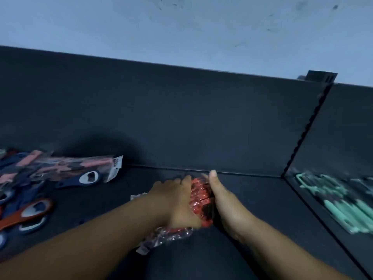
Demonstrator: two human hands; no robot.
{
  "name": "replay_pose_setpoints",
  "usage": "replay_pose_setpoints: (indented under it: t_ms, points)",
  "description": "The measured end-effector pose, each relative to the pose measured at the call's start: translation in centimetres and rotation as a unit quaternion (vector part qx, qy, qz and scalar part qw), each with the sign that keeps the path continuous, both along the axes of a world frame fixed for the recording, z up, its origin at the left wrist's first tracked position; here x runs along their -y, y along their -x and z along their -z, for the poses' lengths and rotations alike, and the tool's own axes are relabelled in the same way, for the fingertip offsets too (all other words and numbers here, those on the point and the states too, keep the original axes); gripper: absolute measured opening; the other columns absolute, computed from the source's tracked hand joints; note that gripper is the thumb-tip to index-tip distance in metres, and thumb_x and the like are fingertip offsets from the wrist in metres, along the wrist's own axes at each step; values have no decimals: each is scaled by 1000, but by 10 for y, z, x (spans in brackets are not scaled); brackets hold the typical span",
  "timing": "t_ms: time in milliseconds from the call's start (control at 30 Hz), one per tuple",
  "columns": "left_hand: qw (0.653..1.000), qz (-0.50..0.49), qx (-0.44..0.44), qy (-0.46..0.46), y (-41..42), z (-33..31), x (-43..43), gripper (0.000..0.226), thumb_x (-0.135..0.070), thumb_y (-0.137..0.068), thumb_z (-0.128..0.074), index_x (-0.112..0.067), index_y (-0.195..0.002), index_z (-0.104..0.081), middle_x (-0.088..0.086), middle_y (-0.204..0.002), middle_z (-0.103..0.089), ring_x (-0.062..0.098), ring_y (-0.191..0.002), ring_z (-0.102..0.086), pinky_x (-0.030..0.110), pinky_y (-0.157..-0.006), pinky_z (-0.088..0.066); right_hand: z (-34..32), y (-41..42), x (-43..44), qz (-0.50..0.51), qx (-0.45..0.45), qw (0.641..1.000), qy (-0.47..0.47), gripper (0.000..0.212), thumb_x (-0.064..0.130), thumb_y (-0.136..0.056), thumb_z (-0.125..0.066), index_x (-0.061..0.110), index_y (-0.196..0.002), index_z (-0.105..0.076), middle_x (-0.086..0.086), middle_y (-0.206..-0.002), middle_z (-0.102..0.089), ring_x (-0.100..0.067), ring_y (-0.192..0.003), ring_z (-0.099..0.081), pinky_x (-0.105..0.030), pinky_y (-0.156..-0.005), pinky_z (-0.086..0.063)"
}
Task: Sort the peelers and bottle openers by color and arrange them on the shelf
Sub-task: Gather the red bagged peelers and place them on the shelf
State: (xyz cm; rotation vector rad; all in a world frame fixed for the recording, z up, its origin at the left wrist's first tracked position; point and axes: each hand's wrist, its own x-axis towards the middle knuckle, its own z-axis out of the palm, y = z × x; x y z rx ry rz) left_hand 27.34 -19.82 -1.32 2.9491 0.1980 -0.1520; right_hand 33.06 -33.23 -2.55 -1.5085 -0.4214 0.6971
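Note:
A stack of red peelers in clear plastic wrappers [200, 201] lies on the dark shelf [252, 209] near its back wall. My left hand [177, 201] lies flat on the stack's left side, fingers straight. My right hand [222, 201] presses against the stack's right side with straight fingers, thumb pointing up. At the left lies a mixed heap of wrapped pink peelers [66, 164], a blue bottle opener [82, 178] and an orange bottle opener [28, 213]. Mint-green peelers [341, 199] lie in the compartment on the right.
A thin black divider [302, 138] runs from the back wall toward the front, splitting the shelf into two compartments. The dark back wall [181, 118] rises behind the hands. More blue openers [32, 226] lie at the left edge of view.

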Motion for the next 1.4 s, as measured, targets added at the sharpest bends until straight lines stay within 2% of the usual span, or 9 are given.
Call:
replay_pose_setpoints:
  t_ms: [133, 233, 367, 533, 667, 900, 1000, 1200, 1400]
  points:
    - [999, -4, -44, -27, -4, 5, 1, 123, -81, -60, -55, -22, -152, 2, 3, -153, -25, 24, -138, -28, 43, -111, -26, 9, -2, -3, 15, 28, 999, -28, 39, 52, -95, -34, 28, -100, -65, 9, -94, -75, -4, -94, -69, -23, -84, -51]
    - [1000, 13, -10, 12, -5, 4, 2, 101, -72, -64, -59, -20, -143, -23, 2, -139, -44, 22, -124, -45, 39, -102, -40, 15, -4, -8, 45, 40, 997, -51, 36, 40, -90, -56, 13, -113, -60, -4, -102, -70, -13, -92, -67, -30, -83, -53]
    - [994, 56, 92, -9, -5, -5, 4, 71, -58, -70, -61, -20, -126, -40, 1, -124, -56, 23, -111, -54, 34, -91, -45, 18, -6, -13, 115, 89, 984, -106, 17, 17, -90, -62, 5, -102, -58, -1, -79, -63, -9, -68, -60, -22, -60, -50]
    - [993, 18, 19, -111, 1, 3, 6, 120, -86, -65, -46, -13, -151, -6, 8, -149, -30, 27, -133, -32, 47, -112, -22, 27, -9, -13, 89, 124, 987, -52, 10, 19, -95, -57, 9, -95, -58, -3, -81, -63, -14, -75, -59, -32, -71, -51]
    - [990, 4, 1, -141, 6, -7, 8, 128, -88, -60, -47, -12, -152, 1, 8, -150, -27, 28, -136, -28, 52, -114, -10, 28, -13, -10, 95, 109, 988, -61, 9, 16, -96, -54, 8, -92, -56, -5, -81, -61, -13, -72, -58, -29, -68, -50]
    - [990, 24, 48, -129, 6, -11, 6, 73, -58, -75, -61, -18, -130, -35, 5, -124, -46, 25, -113, -45, 43, -98, -35, 25, -12, -6, 84, 100, 985, -112, 47, 53, -89, -55, 7, -101, -57, -6, -92, -64, -21, -84, -61, -33, -79, -52]
    - [991, 30, 34, -124, 5, -4, 3, 81, -61, -75, -58, -17, -137, -28, 5, -128, -41, 25, -118, -41, 44, -104, -29, 29, -9, -2, 62, 132, 987, -69, 50, 62, -89, -42, 25, -117, -59, 0, -113, -67, -12, -107, -64, -35, -101, -48]
    - [996, 3, -61, -62, 4, 7, 2, 114, -78, -68, -52, -18, -150, -1, 7, -147, -25, 26, -135, -26, 44, -114, -17, 30, -3, -1, 31, 97, 994, -29, 64, 75, -76, -37, 35, -124, -53, 5, -126, -62, -8, -118, -58, -38, -109, -41]
    - [998, 17, -37, -56, 6, 8, 0, 86, -72, -74, -54, -18, -136, -28, 6, -133, -39, 24, -125, -36, 40, -105, -27, 19, 5, -7, 63, 99, 993, -3, 62, 65, -87, -27, 20, -113, -60, -3, -111, -69, -13, -104, -66, -32, -97, -51]
